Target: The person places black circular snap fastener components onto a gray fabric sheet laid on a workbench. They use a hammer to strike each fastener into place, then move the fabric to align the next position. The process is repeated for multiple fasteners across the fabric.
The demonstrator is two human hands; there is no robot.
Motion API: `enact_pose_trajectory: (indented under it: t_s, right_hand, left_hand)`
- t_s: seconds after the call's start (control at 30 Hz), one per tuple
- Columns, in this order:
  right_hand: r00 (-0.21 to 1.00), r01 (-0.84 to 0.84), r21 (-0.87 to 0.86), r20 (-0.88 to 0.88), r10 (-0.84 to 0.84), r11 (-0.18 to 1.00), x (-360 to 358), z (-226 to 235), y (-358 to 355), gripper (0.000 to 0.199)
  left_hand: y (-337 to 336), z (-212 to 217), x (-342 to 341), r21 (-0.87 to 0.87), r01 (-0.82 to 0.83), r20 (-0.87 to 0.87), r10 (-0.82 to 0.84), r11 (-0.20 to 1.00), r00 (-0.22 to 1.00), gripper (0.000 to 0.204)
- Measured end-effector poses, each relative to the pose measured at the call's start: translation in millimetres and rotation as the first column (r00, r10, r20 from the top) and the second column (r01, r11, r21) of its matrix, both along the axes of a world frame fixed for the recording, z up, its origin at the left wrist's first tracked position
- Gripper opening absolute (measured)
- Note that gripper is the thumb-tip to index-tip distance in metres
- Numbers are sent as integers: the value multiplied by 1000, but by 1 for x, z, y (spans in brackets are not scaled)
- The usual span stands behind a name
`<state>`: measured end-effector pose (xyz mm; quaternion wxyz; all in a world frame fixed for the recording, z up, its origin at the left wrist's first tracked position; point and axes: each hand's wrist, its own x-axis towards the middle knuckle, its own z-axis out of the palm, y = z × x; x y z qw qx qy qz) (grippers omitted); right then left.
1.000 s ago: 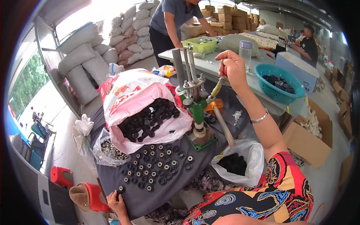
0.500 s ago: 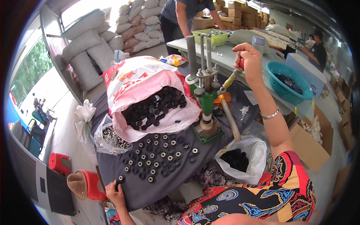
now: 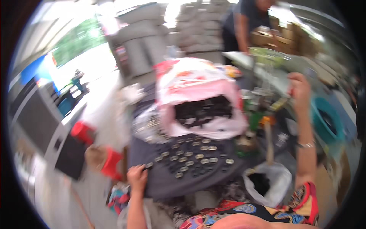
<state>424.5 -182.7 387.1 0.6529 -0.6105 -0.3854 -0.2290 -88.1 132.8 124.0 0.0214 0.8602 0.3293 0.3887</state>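
The whole picture is smeared by motion. My right hand [image 3: 300,89] is raised and closed around the end of the lever [image 3: 280,104] of a green hand press [image 3: 255,120]. My left hand [image 3: 137,178] rests at the left front edge of the dark cloth-covered table [image 3: 164,184]. Its fingertips are at a small black ring with a light metal centre [image 3: 149,165]; the blur hides whether they grip it. Rows of similar black rings [image 3: 200,156], several with pale metal centres, lie between my left hand and the press.
Behind the rings, a large white-and-pink sack [image 3: 190,82] spills open on black parts. A clear bag of small metal pieces [image 3: 150,126] sits at its left. A hammer [image 3: 269,141] lies by the press, above a white bag [image 3: 280,181]. Another person [image 3: 241,28] stands at the back table.
My view has swung left, so the scene sits farther right and is blurred. My right hand still grips the lever, and my left hand remains at the table's edge.
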Motion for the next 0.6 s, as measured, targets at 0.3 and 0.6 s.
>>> enact_pose_trajectory:
  t_s: [0.3,0.6]
  right_hand:
    - [971,-202,38,-126,206,979,-4,6,9,23]
    - [981,-140,-35,-144,134,990,10,3,1,23]
  left_hand:
    - [3,-22,-14,-54,-62,56,65,997,996,26]
    - [16,-36,-17,-41,-50,26,51,998,998,30]
